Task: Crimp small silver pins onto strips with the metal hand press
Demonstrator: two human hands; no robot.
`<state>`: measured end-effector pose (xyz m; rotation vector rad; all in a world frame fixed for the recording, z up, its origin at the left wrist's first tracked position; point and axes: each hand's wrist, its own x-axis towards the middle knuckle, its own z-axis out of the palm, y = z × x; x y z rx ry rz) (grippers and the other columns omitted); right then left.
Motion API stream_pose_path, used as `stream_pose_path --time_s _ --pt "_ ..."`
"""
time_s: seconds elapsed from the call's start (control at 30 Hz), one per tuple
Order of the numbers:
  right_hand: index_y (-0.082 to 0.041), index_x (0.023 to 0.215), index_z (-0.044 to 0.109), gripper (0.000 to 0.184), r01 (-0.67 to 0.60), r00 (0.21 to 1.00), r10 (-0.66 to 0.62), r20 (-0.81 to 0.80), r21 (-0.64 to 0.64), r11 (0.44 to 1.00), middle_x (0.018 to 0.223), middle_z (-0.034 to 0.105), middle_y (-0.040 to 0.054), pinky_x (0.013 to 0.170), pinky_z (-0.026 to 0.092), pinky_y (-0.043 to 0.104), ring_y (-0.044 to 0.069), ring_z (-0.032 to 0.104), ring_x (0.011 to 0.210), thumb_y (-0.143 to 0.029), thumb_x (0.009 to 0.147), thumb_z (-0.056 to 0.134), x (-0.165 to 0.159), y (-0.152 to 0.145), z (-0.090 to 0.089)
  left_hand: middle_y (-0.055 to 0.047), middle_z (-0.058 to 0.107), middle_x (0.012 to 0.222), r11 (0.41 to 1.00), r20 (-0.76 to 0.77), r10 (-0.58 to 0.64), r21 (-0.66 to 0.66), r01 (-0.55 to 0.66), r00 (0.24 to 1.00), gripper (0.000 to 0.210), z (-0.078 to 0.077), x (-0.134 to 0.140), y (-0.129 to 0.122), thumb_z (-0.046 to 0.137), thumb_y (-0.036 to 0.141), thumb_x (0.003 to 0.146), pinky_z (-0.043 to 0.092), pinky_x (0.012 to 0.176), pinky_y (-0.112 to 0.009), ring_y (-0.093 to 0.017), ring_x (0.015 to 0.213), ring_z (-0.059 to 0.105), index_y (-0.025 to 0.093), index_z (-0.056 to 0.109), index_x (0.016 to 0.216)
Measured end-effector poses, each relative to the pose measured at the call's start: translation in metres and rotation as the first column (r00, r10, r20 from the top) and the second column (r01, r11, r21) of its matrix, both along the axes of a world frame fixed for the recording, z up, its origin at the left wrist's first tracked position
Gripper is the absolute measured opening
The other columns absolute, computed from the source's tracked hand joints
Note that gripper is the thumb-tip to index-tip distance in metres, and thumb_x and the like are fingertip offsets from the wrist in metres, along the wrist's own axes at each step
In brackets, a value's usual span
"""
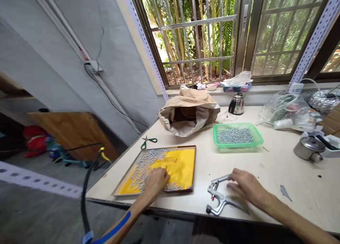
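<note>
My left hand (156, 180) reaches over a shallow tray (194, 166) lined with a yellow printed sheet (183, 162). Its fingers are curled down and together; the back of the hand hides whatever they pinch. Many small silvery metal pins (145, 164) lie scattered on the sheet, mostly on its left side and along the near edge. To the right, my right hand (245, 183) has its fingers bent around the upper handle of metal hand-press pliers (217, 196). The pliers' C-shaped jaw points left, close to the table's front edge, and the lower handle runs beneath the hand.
A green plastic basket (237, 146) of similar metal pieces stands behind. Green-handled scissors (148, 141) lie past the tray, near an open brown paper bag (188, 112). A kettle (237, 104), metal pot (308, 148) and plastic bags (289, 107) occupy the back and right.
</note>
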<state>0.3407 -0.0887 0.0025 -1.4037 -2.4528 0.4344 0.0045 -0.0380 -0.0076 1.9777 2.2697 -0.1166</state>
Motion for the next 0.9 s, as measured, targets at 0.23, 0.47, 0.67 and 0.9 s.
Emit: stream_pose_path --time_s 0.23,0.47,0.67,0.9 --pt "-0.02 0.089 0.053 0.01 -0.013 0.998 0.017 0.052 -0.091 0.996 0.09 0.058 0.0041 0.067 0.043 0.027 0.017 0.058 0.077 -0.019 0.092 0.043 0.0 -0.051 -0.036 -0.003 0.066 0.065 0.988 0.741 0.01 -0.111 0.108 0.671 0.028 0.003 0.063 -0.039 0.054 0.039 0.069 0.04 0.051 -0.022 -0.016 0.058 0.058 0.014 0.068 0.072" --pt "-0.02 0.081 0.05 0.015 -0.003 0.989 0.021 0.143 -0.126 0.992 0.08 0.055 0.0025 0.057 0.035 0.025 0.015 0.056 0.068 -0.015 0.091 0.039 -0.008 -0.045 -0.03 -0.003 0.063 0.058 0.983 0.834 0.031 -0.126 0.136 0.551 0.033 -0.03 0.108 -0.068 0.061 0.042 0.067 0.038 0.053 -0.021 -0.013 0.056 0.053 0.011 0.07 0.069" --pt "-0.02 0.082 0.05 0.015 -0.005 0.986 0.02 0.164 -0.09 0.996 0.082 0.056 0.0034 0.056 0.034 0.027 0.016 0.057 0.071 -0.016 0.091 0.039 -0.008 -0.047 -0.037 -0.002 0.063 0.058 0.976 0.776 0.032 -0.16 0.148 0.63 0.027 -0.034 0.109 -0.065 0.06 0.034 0.069 0.035 0.053 -0.021 -0.012 0.055 0.051 0.009 0.07 0.069" --pt "-0.02 0.083 0.049 0.014 -0.02 0.986 0.03 0.162 -0.062 0.998 0.082 0.057 0.0032 0.055 0.031 0.027 0.015 0.056 0.067 -0.016 0.091 0.039 -0.008 -0.045 -0.046 0.004 0.048 0.046 0.935 0.634 0.004 -0.276 0.221 0.773 0.02 -0.017 0.116 -0.056 0.058 0.026 0.066 0.029 0.051 -0.02 -0.009 0.051 0.042 0.009 0.068 0.063"
